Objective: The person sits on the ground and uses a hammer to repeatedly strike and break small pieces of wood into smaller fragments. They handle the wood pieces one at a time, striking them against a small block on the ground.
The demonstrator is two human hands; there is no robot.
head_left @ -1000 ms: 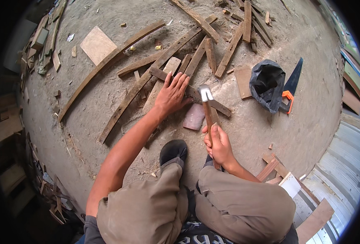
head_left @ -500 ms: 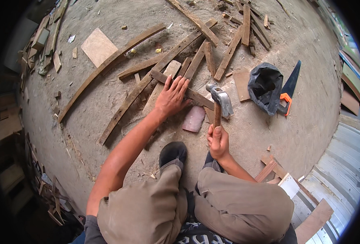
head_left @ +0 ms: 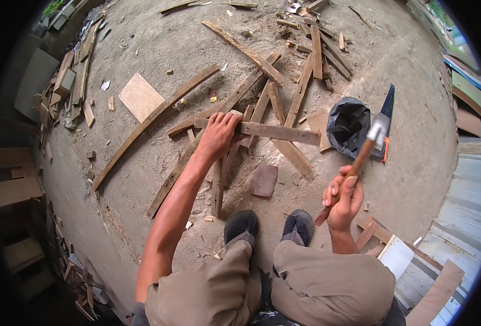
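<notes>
My left hand (head_left: 219, 136) is closed round a short wooden batten (head_left: 281, 132), which points to the right above the heap of timber. Its fingers wrap over the top near the batten's left end. In my right hand (head_left: 345, 198) is a claw hammer (head_left: 364, 154), gripped by its wooden handle. The hammer tilts with its metal head up and to the right, blurred by motion, in front of the handsaw (head_left: 388, 101). Below the batten a reddish block (head_left: 264, 180) lies on the ground, and another wooden piece (head_left: 293, 157) slants down beside it.
Several long timbers (head_left: 156, 127) lie across the dirt floor ahead. A black plastic bag (head_left: 348, 126) stands open at the right. A square plywood piece (head_left: 141, 98) lies at the far left. Corrugated metal sheets (head_left: 460, 217) and scrap boards lie at the right edge.
My left hand has closed on the batten and raised it, swinging its right end up. My right hand has moved the hammer to the right and tilted it.
</notes>
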